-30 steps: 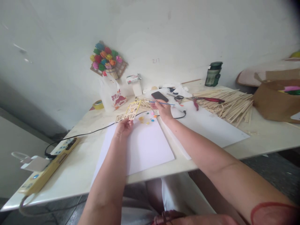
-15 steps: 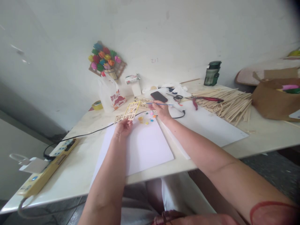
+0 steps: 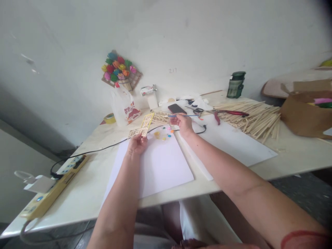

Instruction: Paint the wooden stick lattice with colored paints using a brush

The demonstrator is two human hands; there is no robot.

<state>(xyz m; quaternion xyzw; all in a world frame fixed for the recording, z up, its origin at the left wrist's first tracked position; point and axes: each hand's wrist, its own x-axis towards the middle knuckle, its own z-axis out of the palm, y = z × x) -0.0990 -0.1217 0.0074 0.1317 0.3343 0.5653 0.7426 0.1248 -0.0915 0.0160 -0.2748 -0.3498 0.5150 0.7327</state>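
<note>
My left hand (image 3: 138, 143) is closed on the lower edge of a wooden stick lattice (image 3: 146, 123), held tilted above the white paper (image 3: 166, 166). Yellow colour shows along the lattice's upper and right edges. In my right hand (image 3: 183, 123) is a thin blue paintbrush (image 3: 178, 116), gripped between fingers and thumb. Its tip points left, apart from the lattice. Small dabs of paint (image 3: 157, 135) in yellow, blue, orange and pink lie near the paper's far end, between the hands.
Loose wooden sticks (image 3: 254, 119) spread at the right, with red-handled pliers (image 3: 230, 113) on them. Behind my right hand lie a phone (image 3: 177, 109) and scissors (image 3: 197, 110). A black cable (image 3: 103, 148) runs from a power strip (image 3: 57, 186). A paper bag (image 3: 306, 112) stands far right.
My right hand has drawn the paintbrush back to the right, away from the lattice. The left hand has turned the lattice slightly more upright.
</note>
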